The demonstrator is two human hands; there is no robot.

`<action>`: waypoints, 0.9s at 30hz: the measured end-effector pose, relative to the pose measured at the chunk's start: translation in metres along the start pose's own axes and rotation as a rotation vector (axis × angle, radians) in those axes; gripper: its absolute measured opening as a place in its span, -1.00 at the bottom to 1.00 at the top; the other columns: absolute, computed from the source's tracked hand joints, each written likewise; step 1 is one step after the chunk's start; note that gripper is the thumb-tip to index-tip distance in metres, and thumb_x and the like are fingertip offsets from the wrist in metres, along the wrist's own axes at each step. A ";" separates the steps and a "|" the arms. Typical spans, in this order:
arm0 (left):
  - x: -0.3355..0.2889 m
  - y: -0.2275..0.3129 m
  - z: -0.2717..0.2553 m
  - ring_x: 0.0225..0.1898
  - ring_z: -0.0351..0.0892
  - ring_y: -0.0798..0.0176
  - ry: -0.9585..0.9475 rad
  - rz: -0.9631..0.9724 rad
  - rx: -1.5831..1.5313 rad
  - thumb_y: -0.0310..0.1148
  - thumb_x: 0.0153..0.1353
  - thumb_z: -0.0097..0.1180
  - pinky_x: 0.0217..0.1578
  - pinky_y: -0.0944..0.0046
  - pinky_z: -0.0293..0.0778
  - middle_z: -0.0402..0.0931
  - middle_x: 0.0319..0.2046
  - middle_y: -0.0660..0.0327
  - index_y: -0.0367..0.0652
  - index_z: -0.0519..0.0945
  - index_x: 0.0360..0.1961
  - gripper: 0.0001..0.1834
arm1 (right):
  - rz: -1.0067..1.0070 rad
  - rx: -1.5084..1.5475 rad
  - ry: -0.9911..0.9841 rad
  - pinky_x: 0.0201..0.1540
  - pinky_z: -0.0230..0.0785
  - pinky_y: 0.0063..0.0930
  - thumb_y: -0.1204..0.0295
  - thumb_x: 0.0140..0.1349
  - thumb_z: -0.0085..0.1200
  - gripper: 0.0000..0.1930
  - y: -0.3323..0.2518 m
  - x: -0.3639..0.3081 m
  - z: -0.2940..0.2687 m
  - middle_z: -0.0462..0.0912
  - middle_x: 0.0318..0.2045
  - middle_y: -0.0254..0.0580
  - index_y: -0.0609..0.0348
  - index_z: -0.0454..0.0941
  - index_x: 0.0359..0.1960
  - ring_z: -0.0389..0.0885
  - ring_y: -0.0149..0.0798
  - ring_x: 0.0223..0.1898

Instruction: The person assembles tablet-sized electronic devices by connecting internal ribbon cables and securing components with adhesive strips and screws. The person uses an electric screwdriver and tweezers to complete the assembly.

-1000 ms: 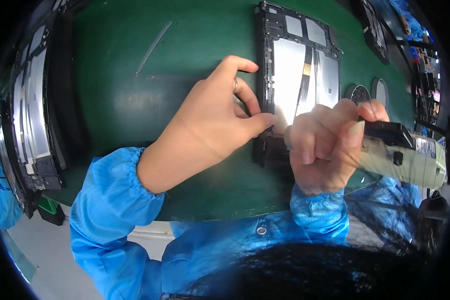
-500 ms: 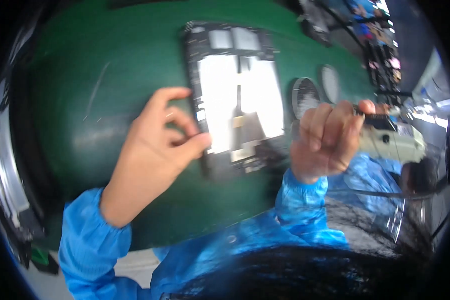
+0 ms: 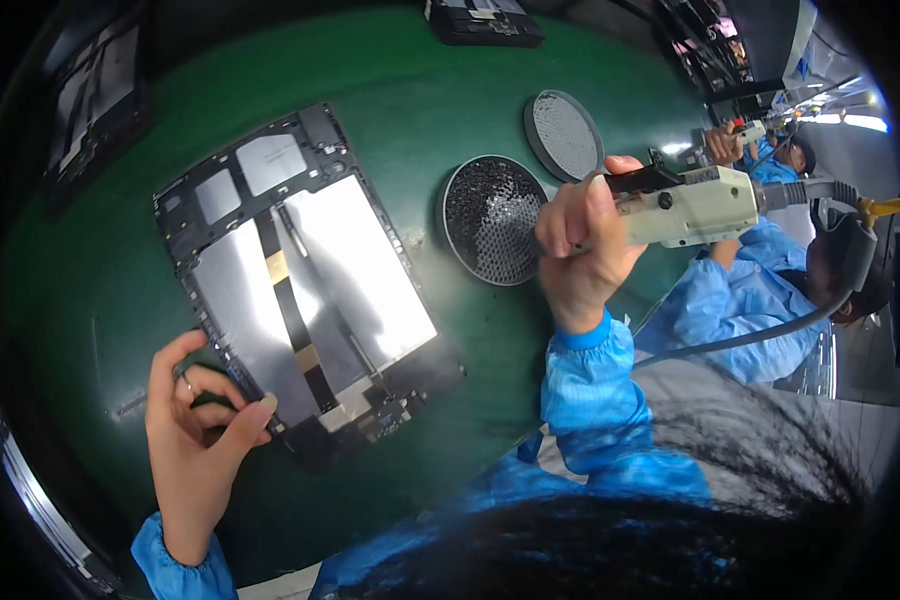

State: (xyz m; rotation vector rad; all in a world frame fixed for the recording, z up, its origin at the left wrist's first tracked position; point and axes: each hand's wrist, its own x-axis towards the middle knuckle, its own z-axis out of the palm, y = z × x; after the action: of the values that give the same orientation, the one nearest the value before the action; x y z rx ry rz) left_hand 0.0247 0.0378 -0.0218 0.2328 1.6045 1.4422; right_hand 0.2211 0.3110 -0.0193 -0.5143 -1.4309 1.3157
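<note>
An opened tablet housing [image 3: 370, 270] with a black frame and shiny silver plates lies tilted on the green mat. Dark flat ribbon strips run down its middle. My left hand [image 3: 195, 440] pinches its lower left edge between thumb and fingers. To the right, my right hand [image 3: 585, 245] is wrapped round a cream-coloured power screwdriver [image 3: 710, 205], its grey cable [image 3: 815, 315] trailing off rightward. The tool's tip is not distinguishable. Behind the right hand stands a round dish [image 3: 460, 245] holding many tiny dark pieces, apart from the tablet.
A second round dish [image 3: 565, 130] with a grey, dotted surface sits farther back. Other device housings lie at the far edge [image 3: 485, 22] and far left [image 3: 95, 100]. At right, a co-worker [image 3: 755, 270] in blue sits close by; another holds a similar tool [image 3: 750, 133] beyond.
The tablet housing has shifted left and nearer in the view and turned, with my left hand on its edge. My right hand and the screwdriver appear farther left and higher; the view itself has swung.
</note>
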 end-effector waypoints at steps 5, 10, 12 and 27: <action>-0.001 0.010 0.006 -0.46 0.65 0.36 0.044 -0.091 0.001 -0.72 0.11 0.29 -0.40 0.44 0.63 0.47 -0.35 0.17 -0.30 0.25 0.31 -0.26 | 0.073 0.002 -0.032 -0.71 0.03 -0.53 0.42 0.40 0.06 -0.71 0.000 -0.001 -0.004 0.25 -0.63 -0.37 0.13 0.38 0.10 0.17 -0.48 -0.74; -0.002 0.010 0.006 -0.45 0.65 0.36 0.038 -0.018 0.180 -0.70 0.12 0.29 -0.39 0.42 0.65 0.47 -0.35 0.16 -0.28 0.25 0.33 -0.25 | 0.094 0.046 -0.041 -0.71 0.04 -0.54 0.42 0.40 0.07 -0.72 0.002 -0.001 -0.001 0.26 -0.62 -0.36 0.14 0.38 0.09 0.17 -0.48 -0.74; -0.001 0.011 0.006 -0.45 0.66 0.36 0.032 -0.019 0.169 -0.70 0.12 0.29 -0.38 0.42 0.65 0.47 -0.35 0.16 -0.27 0.25 0.33 -0.25 | 0.091 0.060 -0.061 -0.71 0.04 -0.55 0.43 0.39 0.07 -0.72 0.003 -0.001 -0.002 0.26 -0.62 -0.36 0.14 0.38 0.09 0.17 -0.48 -0.74; 0.009 0.003 -0.006 -0.44 0.64 0.37 -0.053 0.005 0.103 -0.68 0.13 0.32 -0.39 0.44 0.60 0.47 -0.34 0.18 -0.30 0.25 0.31 -0.26 | 0.038 0.121 -0.258 -0.67 0.16 -0.53 0.47 0.31 0.13 -0.67 0.008 0.005 -0.011 0.36 -0.59 -0.27 0.26 0.38 0.05 0.26 -0.45 -0.70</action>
State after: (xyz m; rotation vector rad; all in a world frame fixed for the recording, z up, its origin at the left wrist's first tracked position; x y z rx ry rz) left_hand 0.0142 0.0410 -0.0243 0.3322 1.6379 1.3481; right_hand 0.2264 0.3221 -0.0269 -0.3006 -1.5443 1.5308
